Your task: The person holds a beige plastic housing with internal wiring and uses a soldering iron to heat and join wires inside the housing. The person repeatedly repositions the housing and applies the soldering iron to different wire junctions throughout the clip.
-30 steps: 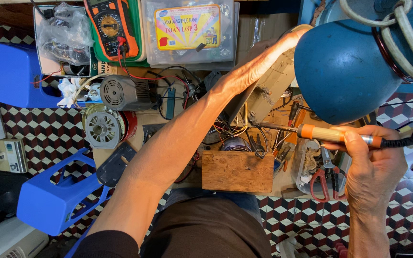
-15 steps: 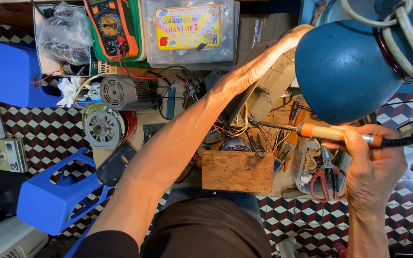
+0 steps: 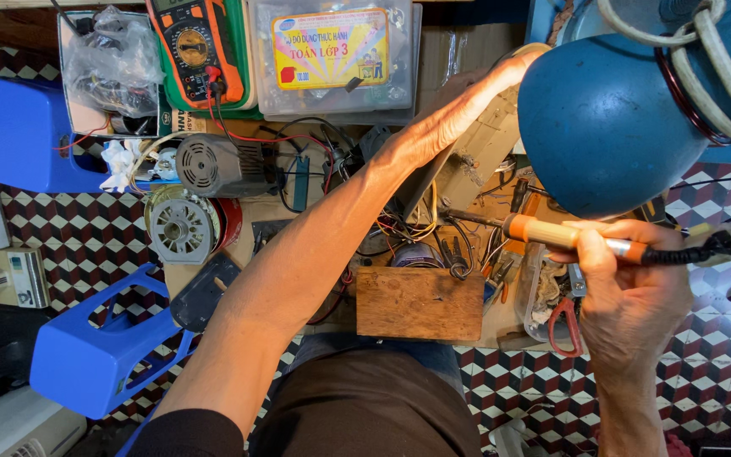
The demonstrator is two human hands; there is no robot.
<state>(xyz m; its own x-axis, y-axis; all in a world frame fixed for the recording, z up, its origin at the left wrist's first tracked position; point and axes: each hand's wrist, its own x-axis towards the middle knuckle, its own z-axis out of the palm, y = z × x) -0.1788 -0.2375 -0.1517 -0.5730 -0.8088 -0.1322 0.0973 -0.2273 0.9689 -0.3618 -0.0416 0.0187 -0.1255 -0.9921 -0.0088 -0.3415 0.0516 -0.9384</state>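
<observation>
One soldering iron (image 3: 585,239) in right hand (image 3: 632,296); two motors (image 3: 200,195).

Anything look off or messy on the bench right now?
Yes. Loose wires and hand tools lie tangled around the wooden block, close to the soldering iron in the right hand. The left hand reaches over them toward the blue lamp.

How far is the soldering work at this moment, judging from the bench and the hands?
Set up: a multimeter with its leads plugged in and two small motors lie on the bench. In hand: the right hand grips a soldering iron, tip over the tangle of wires; the left hand reaches up to the blue lamp. Whether any joint is made cannot be seen.
</observation>
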